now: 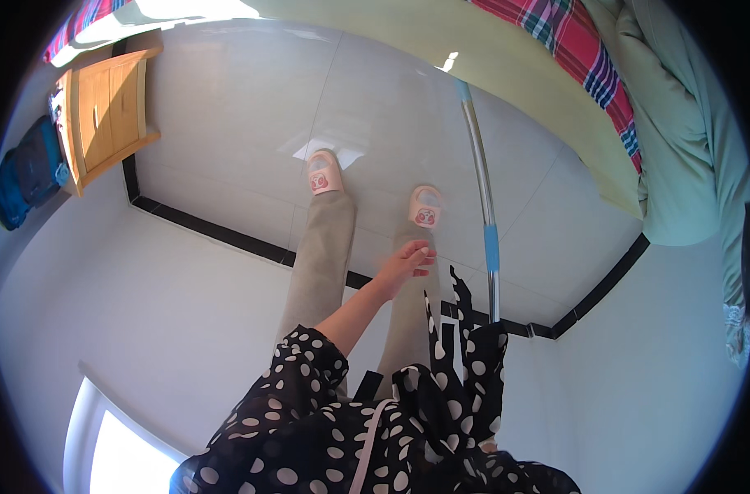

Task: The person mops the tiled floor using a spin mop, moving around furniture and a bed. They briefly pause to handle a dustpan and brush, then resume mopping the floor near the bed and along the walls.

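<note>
Nothing is held in my left hand [412, 262], which reaches in front of my beige trousers with its fingers slightly curled and apart. My right hand is out of view; a small patch of skin shows beside the polka-dot clothing, but what part it is cannot be told. A long metal pole [479, 160] with blue sections slants over the floor on the right. Its far end meets the lower edge of the bed covering, and its near end disappears behind the black polka-dot fabric [486, 358]. Pink slippers [323, 173] are on my feet.
Pale floor tiles [239, 123] have a black skirting [214, 234] along the white wall. A wooden cabinet [103, 114] stands at the far left, near a blue bag [29, 170]. A bed with pale yellow covering [535, 105] and a plaid cloth [579, 55] spans the far side, beside a green curtain [677, 185].
</note>
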The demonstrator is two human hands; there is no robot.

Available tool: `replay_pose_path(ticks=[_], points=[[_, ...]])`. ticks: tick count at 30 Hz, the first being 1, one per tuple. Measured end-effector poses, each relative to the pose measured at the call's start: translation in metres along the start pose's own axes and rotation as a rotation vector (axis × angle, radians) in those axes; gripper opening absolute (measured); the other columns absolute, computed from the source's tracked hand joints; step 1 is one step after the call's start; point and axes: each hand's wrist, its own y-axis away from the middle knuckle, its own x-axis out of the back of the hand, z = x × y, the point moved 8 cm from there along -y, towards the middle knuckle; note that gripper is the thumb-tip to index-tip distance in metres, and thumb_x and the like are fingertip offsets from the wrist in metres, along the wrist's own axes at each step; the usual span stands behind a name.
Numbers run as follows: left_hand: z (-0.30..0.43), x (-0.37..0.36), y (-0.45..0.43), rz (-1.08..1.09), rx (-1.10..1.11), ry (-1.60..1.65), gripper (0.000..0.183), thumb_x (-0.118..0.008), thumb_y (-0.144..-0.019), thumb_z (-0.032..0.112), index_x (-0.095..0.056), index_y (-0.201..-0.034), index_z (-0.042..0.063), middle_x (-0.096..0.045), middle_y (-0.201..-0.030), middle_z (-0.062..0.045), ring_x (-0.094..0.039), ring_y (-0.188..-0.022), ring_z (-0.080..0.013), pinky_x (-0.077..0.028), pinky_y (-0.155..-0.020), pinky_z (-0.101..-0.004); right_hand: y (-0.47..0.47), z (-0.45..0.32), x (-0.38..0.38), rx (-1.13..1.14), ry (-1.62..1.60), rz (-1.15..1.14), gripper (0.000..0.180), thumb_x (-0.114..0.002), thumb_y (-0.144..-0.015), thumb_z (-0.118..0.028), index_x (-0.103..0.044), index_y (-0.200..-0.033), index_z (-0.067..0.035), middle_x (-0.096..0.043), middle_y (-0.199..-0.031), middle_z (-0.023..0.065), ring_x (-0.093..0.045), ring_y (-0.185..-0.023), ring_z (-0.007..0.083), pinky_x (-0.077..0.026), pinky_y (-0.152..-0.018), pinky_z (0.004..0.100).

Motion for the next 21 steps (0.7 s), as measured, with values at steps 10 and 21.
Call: replay_pose_path(ticks=[10, 21], points=[[-0.048, -0.115, -0.04, -0.137, -0.001, -0.237, 0.075, -0.056, -0.089, 0.039, -0.014, -0.141, 0.004, -0.052, -0.114, -0.012, -0.05, -0.11, -0.0189, -0.044, -0.083, -0.0324, 0.101, 0.054, -0.05, -0.089, -0.033, -0.213, 0.038, -0.059, -0.085, -0.019, -0.038, -0.11, 0.001, -0.056, -0.088, 0.0271, -0.055, -0.083, 0.0473, -0.045, -0.07, 0.0485], [0.021, 0.023, -0.022, 0.087, 0.005, -0.132, 0.048, -0.045, -0.095, 0.032, -0.033, -0.136, 0.009, -0.05, -0.123, -0.008, -0.048, -0.112, -0.0177, -0.04, -0.093, -0.0325, -0.291, -0.429, -0.053, 0.529, -0.158, 0.114, 0.044, -0.051, -0.091, -0.034, -0.037, -0.11, 0.003, -0.061, -0.072, 0.0253, -0.061, -0.067, 0.043, -0.048, -0.052, 0.0466]])
